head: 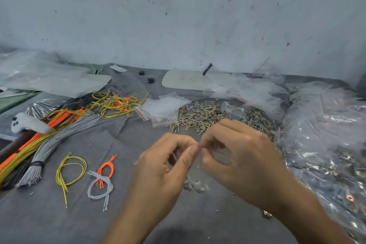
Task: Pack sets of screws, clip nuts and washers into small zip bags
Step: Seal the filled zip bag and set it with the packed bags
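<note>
heap of silver screws, brass square clip nuts, grey round washers (200, 118): loose on surface (79, 218), centre | stack of small clear red-striped zip bags (163, 109): flat, touching heap's left edge | single clear zip bag (198, 145): pinched at red seal, mostly hidden

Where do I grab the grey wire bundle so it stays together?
Put your grip around the black band at the end nearest you, coming from above. The bundle lies flat and is bound tight there; the far end fans out loose.
</note>
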The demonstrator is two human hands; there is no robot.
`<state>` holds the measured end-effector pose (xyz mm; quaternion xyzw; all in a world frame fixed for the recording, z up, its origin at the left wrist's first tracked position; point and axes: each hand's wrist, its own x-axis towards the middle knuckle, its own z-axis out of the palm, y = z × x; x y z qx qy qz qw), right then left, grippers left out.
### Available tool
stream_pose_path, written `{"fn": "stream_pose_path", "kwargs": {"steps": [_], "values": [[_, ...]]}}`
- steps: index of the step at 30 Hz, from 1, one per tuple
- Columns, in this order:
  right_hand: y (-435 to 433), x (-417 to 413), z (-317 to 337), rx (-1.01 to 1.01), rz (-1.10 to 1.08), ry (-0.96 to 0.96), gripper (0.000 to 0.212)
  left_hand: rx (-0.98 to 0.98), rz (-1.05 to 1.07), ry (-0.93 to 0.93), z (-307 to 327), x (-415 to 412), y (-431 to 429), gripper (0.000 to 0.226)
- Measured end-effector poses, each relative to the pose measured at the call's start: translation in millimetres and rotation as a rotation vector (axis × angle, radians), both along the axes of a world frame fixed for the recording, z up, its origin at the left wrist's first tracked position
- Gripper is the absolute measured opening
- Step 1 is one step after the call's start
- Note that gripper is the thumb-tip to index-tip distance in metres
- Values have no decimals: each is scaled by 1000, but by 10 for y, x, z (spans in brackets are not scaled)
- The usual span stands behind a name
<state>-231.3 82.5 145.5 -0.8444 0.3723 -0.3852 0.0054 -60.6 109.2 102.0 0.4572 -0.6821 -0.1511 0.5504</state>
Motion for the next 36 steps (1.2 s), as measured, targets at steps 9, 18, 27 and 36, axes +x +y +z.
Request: {"fn": "stream_pose_path", "kwargs": {"steps": [9,18,27,36], "values": [[41,-268,-158,-58,-49,-78,11,-41,8,-20,-15,2,69,10],[102,-220,-122,-29,4,-8,10,-6,-25,-1,-55,-59,99,10],[93,-303,-178,-56,-28,-108,7,51,-23,32,0,81,125,10],[112,-640,-263,40,-117,-208,8,97,13,223,-13,223,106,6]]}}
